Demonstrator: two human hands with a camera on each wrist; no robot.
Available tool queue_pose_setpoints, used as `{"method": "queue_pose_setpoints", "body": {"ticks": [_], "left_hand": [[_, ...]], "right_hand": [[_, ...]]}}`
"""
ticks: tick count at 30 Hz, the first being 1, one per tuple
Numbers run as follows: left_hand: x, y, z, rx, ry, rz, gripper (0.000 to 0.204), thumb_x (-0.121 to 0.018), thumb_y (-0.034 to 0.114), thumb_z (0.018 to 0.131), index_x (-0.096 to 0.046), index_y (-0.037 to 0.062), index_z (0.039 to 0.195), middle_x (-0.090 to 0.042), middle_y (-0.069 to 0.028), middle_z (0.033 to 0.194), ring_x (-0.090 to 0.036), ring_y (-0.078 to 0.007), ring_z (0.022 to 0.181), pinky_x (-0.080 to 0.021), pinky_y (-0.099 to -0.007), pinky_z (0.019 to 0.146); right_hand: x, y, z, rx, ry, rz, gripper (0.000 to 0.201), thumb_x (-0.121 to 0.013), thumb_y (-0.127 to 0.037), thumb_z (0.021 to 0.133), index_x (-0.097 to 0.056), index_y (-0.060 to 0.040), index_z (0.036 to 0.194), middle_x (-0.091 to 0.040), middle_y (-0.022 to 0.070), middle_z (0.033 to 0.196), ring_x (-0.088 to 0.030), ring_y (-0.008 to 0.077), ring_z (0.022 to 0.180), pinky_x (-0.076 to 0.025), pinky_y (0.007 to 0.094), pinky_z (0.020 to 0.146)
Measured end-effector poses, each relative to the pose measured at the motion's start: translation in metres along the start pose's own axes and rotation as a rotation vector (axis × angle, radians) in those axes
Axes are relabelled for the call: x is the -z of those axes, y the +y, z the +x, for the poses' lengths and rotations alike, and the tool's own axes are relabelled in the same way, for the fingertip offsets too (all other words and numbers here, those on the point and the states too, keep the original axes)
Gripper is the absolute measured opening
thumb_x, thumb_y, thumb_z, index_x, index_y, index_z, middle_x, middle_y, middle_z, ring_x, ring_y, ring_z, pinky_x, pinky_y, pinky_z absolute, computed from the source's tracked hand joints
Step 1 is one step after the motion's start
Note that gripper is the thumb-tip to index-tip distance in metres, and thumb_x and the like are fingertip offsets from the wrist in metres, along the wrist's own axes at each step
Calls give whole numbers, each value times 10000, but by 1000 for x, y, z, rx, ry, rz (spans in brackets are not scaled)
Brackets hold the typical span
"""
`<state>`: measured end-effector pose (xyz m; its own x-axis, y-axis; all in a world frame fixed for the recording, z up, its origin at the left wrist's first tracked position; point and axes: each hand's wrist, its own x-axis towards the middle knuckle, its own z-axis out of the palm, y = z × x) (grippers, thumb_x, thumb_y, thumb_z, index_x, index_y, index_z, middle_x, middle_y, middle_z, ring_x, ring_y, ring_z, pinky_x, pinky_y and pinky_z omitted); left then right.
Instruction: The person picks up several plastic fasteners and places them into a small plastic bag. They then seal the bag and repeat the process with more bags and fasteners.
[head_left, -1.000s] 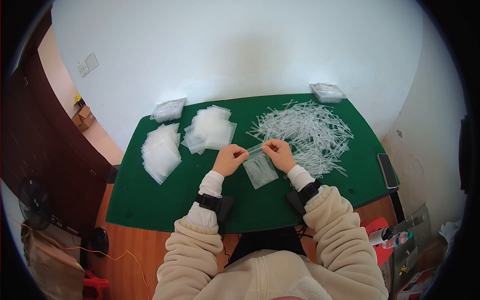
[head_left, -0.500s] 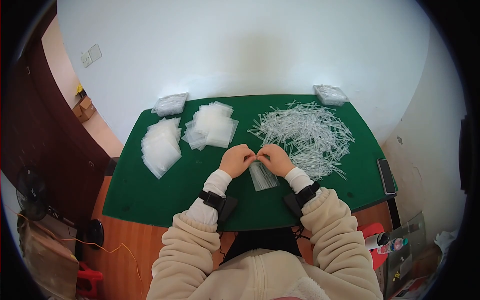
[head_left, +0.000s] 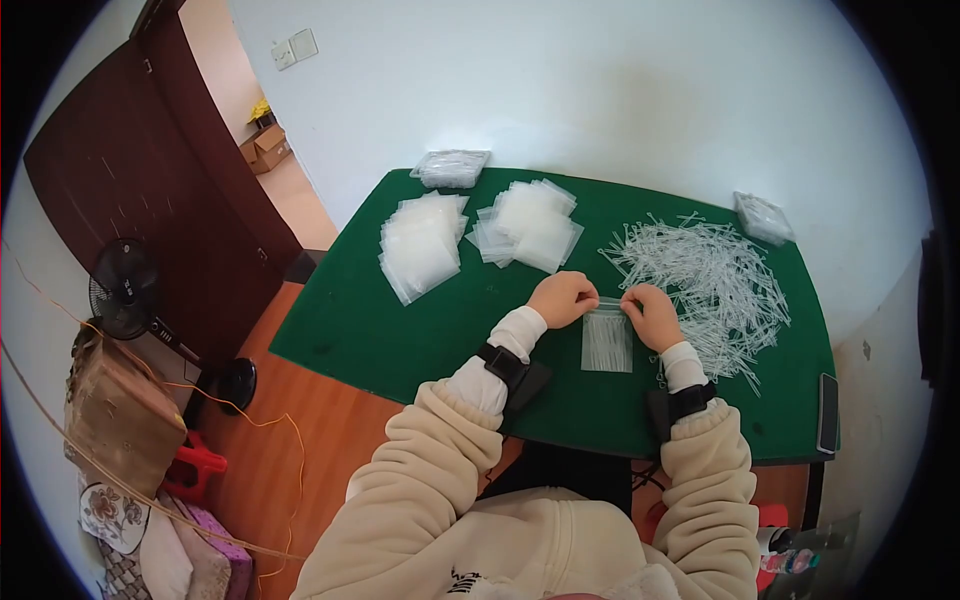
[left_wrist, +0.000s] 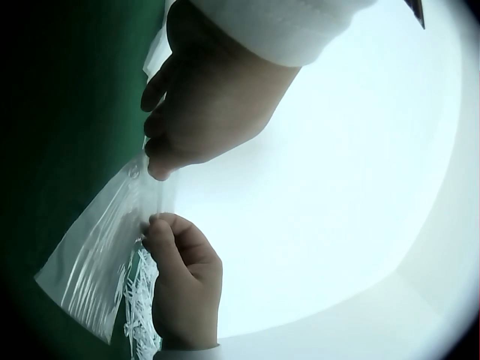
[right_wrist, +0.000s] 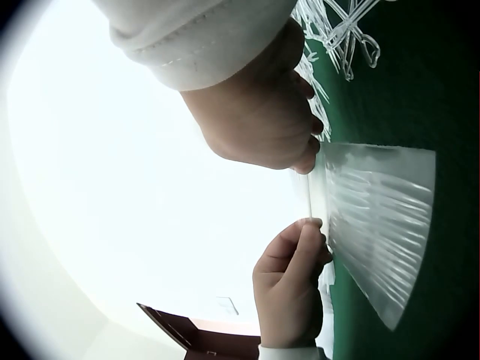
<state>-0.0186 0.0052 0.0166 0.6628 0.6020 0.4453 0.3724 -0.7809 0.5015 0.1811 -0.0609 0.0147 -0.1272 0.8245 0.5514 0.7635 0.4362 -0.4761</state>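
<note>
A clear zip bag [head_left: 607,345] filled with thin see-through plastic sticks hangs between both hands over the green table. My left hand [head_left: 563,298] pinches one top corner between thumb and fingertips. At the other top corner, my right hand [head_left: 652,318] pinches the bag the same way. The strip along the top edge stretches straight between the fingertips. In the left wrist view, the sticks in the bag [left_wrist: 97,255] lie side by side; the right wrist view shows the same bag [right_wrist: 382,225] widening toward its bottom.
A large pile of loose clear sticks with looped ends [head_left: 715,285] lies right of the hands. Two stacks of flat bags, one left [head_left: 422,245] and one nearer [head_left: 530,222], lie on the table [head_left: 400,340]. Filled packs [head_left: 452,168] stand at the back corners; a phone [head_left: 827,412] lies at the right edge.
The fingertips met at the bag's top half a second ago and are now apart at its two corners. The bag has flattened out and hangs straighter. The head view has turned left.
</note>
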Motion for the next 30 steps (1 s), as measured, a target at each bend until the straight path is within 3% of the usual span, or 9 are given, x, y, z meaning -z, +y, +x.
{"method": "queue_pose_setpoints", "body": {"ticks": [2,10,14,17,18,21,24,28,30], "left_hand": [[2,-1,0,1,-11,-26,130,-618,196,732,-624,71,767,-539,-71,709,-538,-222,687,-431,-321,616],[12,0,1,47,-66,-262,153,-606,180,761,-607,29,785,-564,-79,743,-539,-167,675,-429,-280,623],[13,-5,1,101,-29,-301,137,-603,161,765,-605,26,789,-566,-62,761,-542,-148,697,-432,-272,639],[11,-7,1,192,2,-382,111,-604,135,761,-611,31,801,-566,-50,802,-544,-141,738,-436,-270,661],[10,-3,1,160,13,-426,102,-606,125,760,-615,37,811,-562,-52,846,-540,-142,781,-433,-275,693],[9,13,2,97,40,-511,94,-611,105,758,-624,48,831,-553,-56,932,-532,-145,868,-428,-286,757],[8,34,2,-84,27,-730,109,-622,97,756,-630,65,861,-522,-74,1047,-496,-159,983,-400,-311,841],[11,34,5,-295,-53,-518,105,-625,105,763,-630,74,863,-502,-74,1092,-467,-172,1042,-372,-329,887],[12,34,4,-289,-31,-543,101,-619,110,771,-627,64,862,-521,-70,1059,-484,-163,1009,-383,-317,868]], "right_hand": [[-2,2,0,-3,-6,8,67,-602,-90,719,-574,-34,743,-569,102,712,-545,280,713,-433,347,651],[-7,22,2,-248,-11,387,49,-554,-56,789,-550,-8,787,-557,37,696,-545,121,660,-431,243,599],[-6,23,3,-372,153,643,47,-524,-66,829,-544,-25,842,-561,2,770,-533,101,676,-435,223,627],[7,18,3,-658,222,1098,79,-516,-63,844,-553,-28,905,-570,-2,795,-534,70,668,-446,200,600],[9,14,3,-658,221,1097,79,-516,-63,844,-553,-28,905,-570,-2,795,-534,70,668,-446,200,600],[3,-2,3,-588,-49,1225,83,-507,-61,853,-558,-39,914,-569,1,793,-536,65,674,-463,206,596],[-5,-5,3,-551,-93,1221,84,-507,-66,855,-557,-35,915,-570,7,790,-542,74,668,-476,218,603],[-4,-12,3,-517,-179,1195,108,-495,-85,867,-547,-38,949,-571,2,806,-549,79,681,-471,218,590],[-4,-13,2,-510,-211,1184,120,-489,-94,873,-542,-41,966,-571,-2,814,-551,80,689,-465,215,582]]}}
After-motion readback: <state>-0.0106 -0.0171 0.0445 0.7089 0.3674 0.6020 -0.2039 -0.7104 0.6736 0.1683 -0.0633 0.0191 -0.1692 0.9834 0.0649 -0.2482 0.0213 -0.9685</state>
